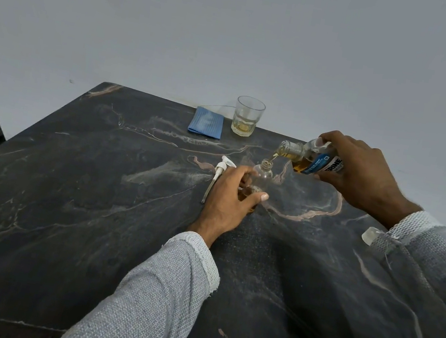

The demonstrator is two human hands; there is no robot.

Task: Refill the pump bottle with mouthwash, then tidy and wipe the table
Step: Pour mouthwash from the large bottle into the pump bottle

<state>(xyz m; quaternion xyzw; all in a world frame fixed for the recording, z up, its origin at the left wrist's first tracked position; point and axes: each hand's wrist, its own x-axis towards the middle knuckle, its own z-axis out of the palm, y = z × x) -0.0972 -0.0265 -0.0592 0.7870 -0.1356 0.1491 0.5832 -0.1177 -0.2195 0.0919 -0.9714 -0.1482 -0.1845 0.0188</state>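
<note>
Between the curled fingers (260,196) of the left hand (227,199) stands the pump bottle (259,179), upright on the table (91,206), neck open. Fingers and thumb wrap its lower half; a shallow amber layer shows at the bottom, partly hidden behind them.

Above and to the right of that grip, the right hand (362,174) holds the mouthwash bottle (310,160) tipped nearly level, mouth just over the open neck. Fingers closed over its top side, thumb beneath. A thin amber stream runs from mouth to neck.

Just left of the left knuckles lies the pump head (219,172), white, tube pointing toward the near edge.

Well beyond both hands: a blue cloth (206,126), folded, and beside it a glass (247,116) with a little yellowish liquid.

Near the right cuff (407,226) lies a clear cap (369,234).
</note>
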